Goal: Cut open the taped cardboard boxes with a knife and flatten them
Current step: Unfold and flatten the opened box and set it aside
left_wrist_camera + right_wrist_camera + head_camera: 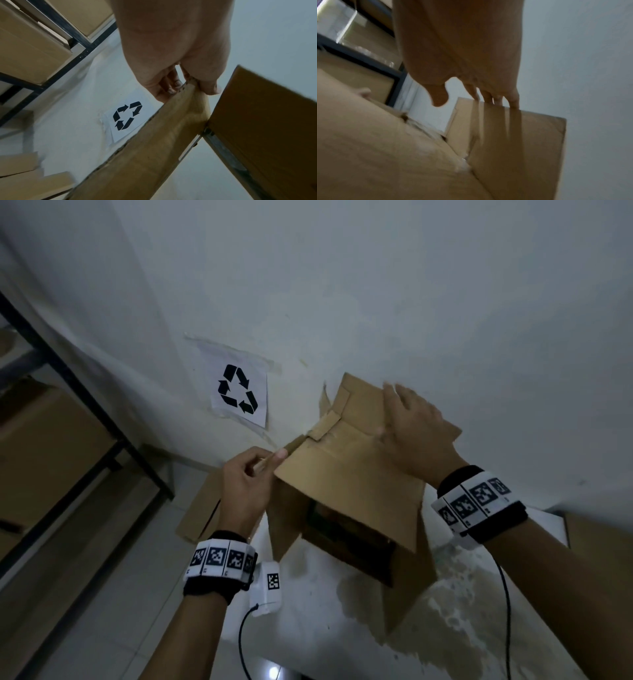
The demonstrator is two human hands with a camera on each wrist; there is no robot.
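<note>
A brown cardboard box (342, 484) is held up in front of the white wall, its flaps spread and its dark inside facing down toward me. My left hand (250, 474) pinches the edge of the box's left flap (154, 135) between thumb and fingers (211, 88). My right hand (414, 426) lies flat on the far upper flap (513, 135), with straight fingers (513, 100) reaching to that flap's top edge. I see no knife in any view.
A recycling sign (239, 393) is taped to the wall left of the box. A dark metal shelf frame (85, 405) with cardboard boxes (44, 446) stands at the left. Flattened cardboard (202, 508) leans on the floor by the wall. A stained white surface (325, 628) lies below the box.
</note>
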